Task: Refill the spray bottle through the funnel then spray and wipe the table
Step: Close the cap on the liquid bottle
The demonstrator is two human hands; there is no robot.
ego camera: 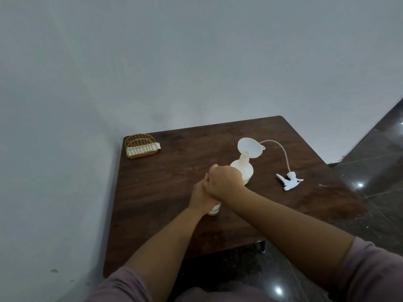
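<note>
A cream spray bottle (pixel 245 171) stands near the middle of the dark wooden table (pixel 165 171) with a white funnel (pixel 249 148) tilted in its neck. Its white trigger head (pixel 290 180) lies to the right with its thin tube curving back toward the funnel. In front of the bottle stands a clear refill container (pixel 214 211) holding whitish liquid; only its base shows. My left hand (pixel 199 198) is wrapped around its body. My right hand (pixel 225 180) is closed over its top, which is hidden.
A gold wire napkin holder (pixel 141 147) with white napkins sits at the table's back left corner, against the pale wall. Dark glossy floor lies to the right of the table and below its near edge.
</note>
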